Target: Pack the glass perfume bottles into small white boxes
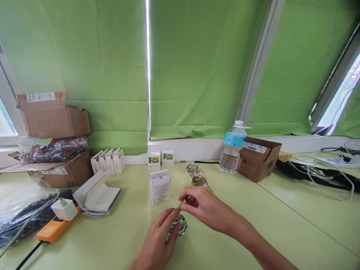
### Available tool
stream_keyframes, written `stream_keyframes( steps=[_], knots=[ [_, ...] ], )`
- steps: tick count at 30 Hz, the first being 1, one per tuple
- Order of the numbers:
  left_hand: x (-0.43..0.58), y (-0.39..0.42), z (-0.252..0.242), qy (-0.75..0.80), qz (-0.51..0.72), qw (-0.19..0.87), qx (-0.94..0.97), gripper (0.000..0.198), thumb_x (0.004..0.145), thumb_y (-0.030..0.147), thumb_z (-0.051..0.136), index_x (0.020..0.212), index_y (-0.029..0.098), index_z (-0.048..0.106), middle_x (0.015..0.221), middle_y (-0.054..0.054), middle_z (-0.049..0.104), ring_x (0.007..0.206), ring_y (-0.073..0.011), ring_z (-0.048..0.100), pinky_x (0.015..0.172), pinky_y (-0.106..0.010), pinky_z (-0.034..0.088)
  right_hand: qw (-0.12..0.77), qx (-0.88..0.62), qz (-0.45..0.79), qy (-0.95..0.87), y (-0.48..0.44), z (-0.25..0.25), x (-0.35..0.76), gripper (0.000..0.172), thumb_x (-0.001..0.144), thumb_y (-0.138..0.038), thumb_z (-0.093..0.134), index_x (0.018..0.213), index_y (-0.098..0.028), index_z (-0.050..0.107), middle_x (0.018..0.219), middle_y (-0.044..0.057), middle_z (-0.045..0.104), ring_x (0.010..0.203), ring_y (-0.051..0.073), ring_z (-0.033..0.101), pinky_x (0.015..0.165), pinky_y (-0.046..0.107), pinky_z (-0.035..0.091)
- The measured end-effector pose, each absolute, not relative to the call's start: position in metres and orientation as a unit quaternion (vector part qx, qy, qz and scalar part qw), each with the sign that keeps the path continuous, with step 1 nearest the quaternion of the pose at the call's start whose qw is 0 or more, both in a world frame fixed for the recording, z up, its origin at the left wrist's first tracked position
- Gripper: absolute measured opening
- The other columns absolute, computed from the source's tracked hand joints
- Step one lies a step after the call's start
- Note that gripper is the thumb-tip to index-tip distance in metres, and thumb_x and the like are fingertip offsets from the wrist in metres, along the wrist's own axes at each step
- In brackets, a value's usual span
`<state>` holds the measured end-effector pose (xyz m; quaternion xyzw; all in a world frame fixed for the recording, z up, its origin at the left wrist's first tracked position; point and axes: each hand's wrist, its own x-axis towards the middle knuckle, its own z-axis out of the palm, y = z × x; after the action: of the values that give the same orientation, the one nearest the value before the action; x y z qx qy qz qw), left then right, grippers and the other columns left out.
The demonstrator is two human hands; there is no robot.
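Left hand (156,238) closed around a faceted glass bottle (180,227), toward the near side of the pale green counter (295,225); small gold fitting (183,203) pinched in the right hand (208,210), just above the bottle's gold-toned neck. Hands close together, linked only by that work at the neck, with no clear hand-to-hand contact.

Main risks: a slip on smooth glass, or the tiny fitting squeezed out by misaligned fingers and rolling away. Also a possible knock, from a swinging wrist, to the row of glass bottles with gold tops (197,175) just beyond, with breakage as the cost.

Beside the hands, a white carton (160,187) with dense, illegible small print. Farther back, two small cartons with a white-flower picture (153,160) and a water bottle with a blue label (232,150), no brand legible. Toward the far right corner, a cardboard box with a barcode sticker (258,159), its digits unreadable.
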<state>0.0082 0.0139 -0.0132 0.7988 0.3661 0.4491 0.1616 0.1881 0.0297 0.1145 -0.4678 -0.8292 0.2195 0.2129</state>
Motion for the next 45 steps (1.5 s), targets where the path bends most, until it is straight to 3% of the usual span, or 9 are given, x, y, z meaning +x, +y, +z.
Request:
stream_keyframes(
  steps=[4, 12, 17, 20, 28, 33, 45],
  knots=[
    [0.007, 0.014, -0.019, 0.383, 0.448, 0.152, 0.793, 0.041, 0.094, 0.02, 0.051, 0.133, 0.03, 0.042, 0.123, -0.003, 0.062, 0.111, -0.017, 0.061, 0.092, -0.028, 0.051, 0.229, -0.457, 0.214, -0.832, 0.029, 0.114, 0.184, 0.016, 0.088, -0.028, 0.053, 0.098, -0.024, 0.065, 0.094, 0.001, 0.066, 0.092, 0.019, 0.057, 0.079, 0.029, 0.041],
    [0.008, 0.012, -0.019, 0.403, 0.455, 0.192, 0.771, 0.032, 0.094, 0.023, 0.052, 0.124, 0.03, 0.044, 0.117, -0.001, 0.066, 0.106, -0.0155, 0.063, 0.09, -0.028, 0.052, 0.203, -0.456, 0.223, -0.838, 0.021, 0.116, 0.183, 0.012, 0.088, -0.028, 0.053, 0.09, -0.022, 0.063, 0.086, 0.0, 0.064, 0.082, 0.017, 0.056, 0.069, 0.026, 0.04],
    [0.008, 0.014, -0.022, 0.404, 0.462, 0.215, 0.76, 0.032, 0.093, 0.024, 0.052, 0.124, 0.029, 0.045, 0.117, -0.003, 0.066, 0.106, -0.0174, 0.064, 0.09, -0.031, 0.052, 0.228, -0.443, 0.213, -0.841, 0.019, 0.109, 0.177, 0.013, 0.087, -0.024, 0.054, 0.098, -0.022, 0.062, 0.088, -0.001, 0.065, 0.086, 0.016, 0.057, 0.071, 0.025, 0.039],
    [0.008, 0.014, -0.022, 0.399, 0.476, 0.236, 0.747, 0.034, 0.092, 0.025, 0.053, 0.125, 0.027, 0.044, 0.12, -0.005, 0.065, 0.108, -0.019, 0.063, 0.091, -0.032, 0.052, 0.217, -0.435, 0.211, -0.848, 0.019, 0.105, 0.174, 0.011, 0.089, -0.023, 0.052, 0.092, -0.021, 0.062, 0.088, 0.0, 0.064, 0.081, 0.016, 0.057, 0.067, 0.024, 0.039],
    [0.009, 0.014, -0.009, 0.402, 0.445, 0.328, 0.73, 0.042, 0.089, 0.028, 0.059, 0.128, 0.026, 0.044, 0.123, -0.005, 0.063, 0.107, -0.019, 0.062, 0.09, -0.029, 0.05, 0.197, -0.429, 0.181, -0.863, 0.019, 0.103, 0.171, 0.016, 0.089, -0.021, 0.049, 0.094, -0.022, 0.064, 0.091, 0.001, 0.065, 0.083, 0.017, 0.058, 0.071, 0.026, 0.039],
    [0.011, 0.015, -0.004, 0.422, 0.411, 0.333, 0.736, 0.02, 0.087, 0.032, 0.06, 0.106, 0.023, 0.058, 0.1, -0.003, 0.07, 0.087, -0.0181, 0.065, 0.077, -0.026, 0.05, 0.163, -0.44, 0.161, -0.868, 0.02, 0.096, 0.171, 0.013, 0.087, -0.019, 0.05, 0.087, -0.021, 0.062, 0.087, 0.001, 0.066, 0.078, 0.016, 0.059, 0.065, 0.024, 0.038],
    [0.012, 0.014, -0.002, 0.408, 0.429, 0.336, 0.733, 0.015, 0.083, 0.019, 0.058, 0.098, 0.022, 0.058, 0.098, -0.002, 0.071, 0.086, -0.0187, 0.065, 0.075, -0.025, 0.049, 0.124, -0.45, 0.053, -0.883, 0.014, 0.08, 0.157, 0.018, 0.093, -0.016, 0.042, 0.092, -0.018, 0.06, 0.094, 0.006, 0.066, 0.083, 0.02, 0.061, 0.068, 0.03, 0.037]
  ],
)
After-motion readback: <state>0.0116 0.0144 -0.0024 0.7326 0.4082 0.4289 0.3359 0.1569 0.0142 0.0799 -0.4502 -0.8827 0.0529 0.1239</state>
